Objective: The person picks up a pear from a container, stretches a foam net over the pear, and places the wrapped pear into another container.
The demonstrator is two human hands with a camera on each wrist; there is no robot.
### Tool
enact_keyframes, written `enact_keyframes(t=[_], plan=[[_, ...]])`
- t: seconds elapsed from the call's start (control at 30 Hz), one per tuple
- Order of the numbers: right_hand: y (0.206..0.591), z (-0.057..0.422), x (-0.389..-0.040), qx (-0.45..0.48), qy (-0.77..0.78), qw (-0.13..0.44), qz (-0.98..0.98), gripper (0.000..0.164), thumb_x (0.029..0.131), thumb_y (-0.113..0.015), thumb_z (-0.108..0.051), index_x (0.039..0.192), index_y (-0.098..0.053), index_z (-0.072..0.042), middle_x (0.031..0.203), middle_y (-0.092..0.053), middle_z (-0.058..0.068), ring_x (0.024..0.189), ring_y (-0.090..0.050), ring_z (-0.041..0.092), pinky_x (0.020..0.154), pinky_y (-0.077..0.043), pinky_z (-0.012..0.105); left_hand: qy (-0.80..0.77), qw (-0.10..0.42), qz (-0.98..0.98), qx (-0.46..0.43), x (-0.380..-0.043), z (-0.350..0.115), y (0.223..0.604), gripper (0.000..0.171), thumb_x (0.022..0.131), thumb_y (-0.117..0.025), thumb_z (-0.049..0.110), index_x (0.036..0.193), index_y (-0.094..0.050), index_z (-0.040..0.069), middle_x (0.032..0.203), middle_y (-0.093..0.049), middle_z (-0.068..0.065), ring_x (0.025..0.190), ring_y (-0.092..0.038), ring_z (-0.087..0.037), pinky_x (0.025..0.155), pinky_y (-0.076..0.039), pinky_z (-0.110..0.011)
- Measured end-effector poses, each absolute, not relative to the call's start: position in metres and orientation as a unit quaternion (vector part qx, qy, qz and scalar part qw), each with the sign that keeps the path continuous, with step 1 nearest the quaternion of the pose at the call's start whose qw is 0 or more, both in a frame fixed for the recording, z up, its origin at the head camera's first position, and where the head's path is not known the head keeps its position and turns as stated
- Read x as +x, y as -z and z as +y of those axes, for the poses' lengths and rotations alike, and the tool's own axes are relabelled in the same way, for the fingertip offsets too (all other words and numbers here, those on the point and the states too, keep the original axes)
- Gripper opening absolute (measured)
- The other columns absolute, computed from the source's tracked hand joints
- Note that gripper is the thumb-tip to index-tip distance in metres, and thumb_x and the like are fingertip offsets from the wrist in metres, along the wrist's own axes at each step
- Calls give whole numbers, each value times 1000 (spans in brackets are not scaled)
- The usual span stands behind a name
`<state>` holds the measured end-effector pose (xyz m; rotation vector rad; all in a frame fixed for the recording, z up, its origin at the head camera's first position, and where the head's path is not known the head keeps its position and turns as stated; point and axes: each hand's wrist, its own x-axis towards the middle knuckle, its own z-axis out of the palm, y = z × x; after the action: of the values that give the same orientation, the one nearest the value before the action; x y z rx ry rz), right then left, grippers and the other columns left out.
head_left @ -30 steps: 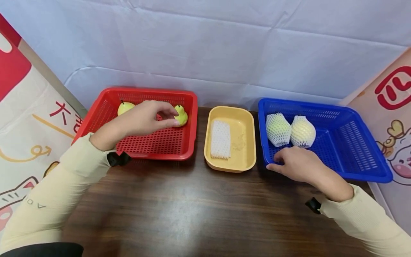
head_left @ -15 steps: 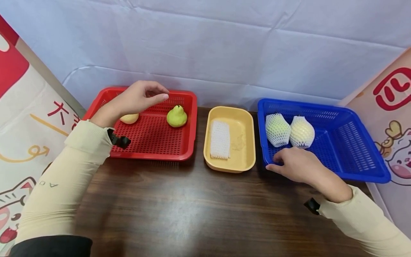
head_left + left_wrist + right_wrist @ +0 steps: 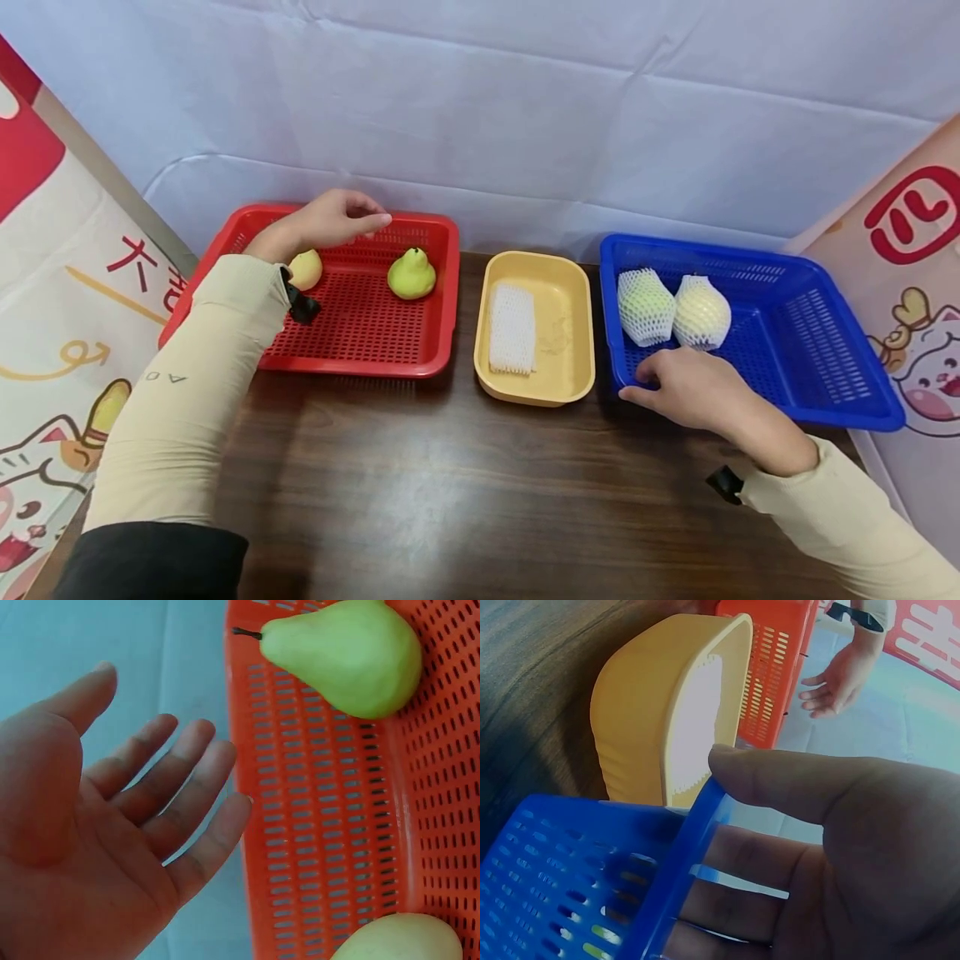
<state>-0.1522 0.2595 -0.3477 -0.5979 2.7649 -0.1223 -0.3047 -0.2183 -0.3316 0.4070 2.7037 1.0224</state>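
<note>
My left hand (image 3: 333,218) hovers over the back rim of the red basket (image 3: 360,367), holding nothing; its fingers look loose and spread in the left wrist view. Inside that basket sit a green pear (image 3: 412,274) at the right and a yellow pear (image 3: 306,269) beside my wrist. With thumb and fingers on either side of the rim, my right hand (image 3: 693,387) grips the blue basket (image 3: 825,414) at its near left corner. Two fruits in white foam nets, one greenish (image 3: 646,307) and one pale yellow (image 3: 702,313), lie side by side in the blue basket.
Between the baskets stands a yellow bin (image 3: 566,333) with flat white foam nets (image 3: 513,328) in it. All three containers rest on a dark wooden table (image 3: 450,500). A pale cloth (image 3: 480,125) hangs behind them, and printed panels (image 3: 918,317) flank the sides.
My left hand has moved back and left, away from the green pear to the red basket's back rim. The right hand keeps its place on the blue basket.
</note>
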Motion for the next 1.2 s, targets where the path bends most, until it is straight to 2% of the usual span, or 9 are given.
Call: enact_keyframes(t=[0.1, 0.2, 0.27, 0.37, 0.7, 1.0, 1.1, 1.2], plan=[[348, 259, -153, -207, 41, 155, 965, 41, 93, -71, -43, 65, -50, -22, 58, -36, -9, 53, -40, 12, 51, -31, 32, -340, 131, 921, 140, -309, -216, 338, 48, 103, -57, 40, 131, -64, 2, 114, -66, -21, 97, -60, -28, 82, -49, -33], [347, 258, -153, -207, 40, 155, 965, 42, 93, -70, -44, 64, -49, -22, 58, -35, -9, 54, -40, 12, 51, -31, 32, -325, 141, 923, 150, -313, -213, 345, 49, 103, -58, 42, 132, -63, 3, 123, -64, -20, 112, -58, -32, 95, -47, -41], [347, 258, -154, -207, 39, 155, 965, 42, 93, -70, -44, 64, -49, -22, 58, -35, -10, 54, -40, 12, 51, -31, 32, -315, 152, 923, 161, -316, -210, 350, 51, 101, -60, 43, 134, -62, 3, 130, -62, -18, 121, -56, -31, 104, -43, -45], [347, 259, -155, -207, 38, 154, 965, 42, 93, -70, -45, 64, -50, -23, 58, -36, -9, 54, -41, 12, 51, -31, 32, -306, 169, 921, 173, -320, -204, 358, 55, 99, -64, 42, 136, -60, 2, 136, -60, -17, 128, -52, -31, 110, -40, -48], [347, 262, -153, -208, 46, 151, 965, 43, 93, -70, -45, 64, -48, -22, 59, -34, -10, 53, -39, 11, 51, -30, 31, -303, 228, 910, 165, -328, -186, 377, 70, 95, -71, 38, 145, -47, -4, 144, -50, -22, 134, -46, -35, 112, -39, -48], [346, 262, -153, -209, 49, 153, 965, 44, 93, -70, -44, 64, -47, -22, 58, -34, -10, 53, -38, 11, 51, -29, 31, -263, 273, 911, 164, -328, -177, 390, 79, 92, -73, 39, 150, -39, -3, 140, -50, -20, 127, -46, -31, 111, -38, -47], [347, 262, -153, -209, 47, 150, 965, 44, 93, -71, -44, 63, -47, -22, 59, -34, -10, 53, -39, 11, 51, -29, 31, -255, 277, 912, 166, -325, -172, 395, 77, 90, -75, 39, 147, -42, -1, 134, -52, -18, 123, -48, -30, 109, -40, -46], [347, 262, -153, -209, 47, 147, 966, 44, 93, -71, -44, 63, -47, -22, 59, -33, -10, 53, -38, 11, 51, -29, 32, -255, 270, 913, 170, -324, -167, 400, 68, 88, -78, 36, 137, -48, -2, 124, -56, -17, 115, -52, -29, 104, -43, -44]])
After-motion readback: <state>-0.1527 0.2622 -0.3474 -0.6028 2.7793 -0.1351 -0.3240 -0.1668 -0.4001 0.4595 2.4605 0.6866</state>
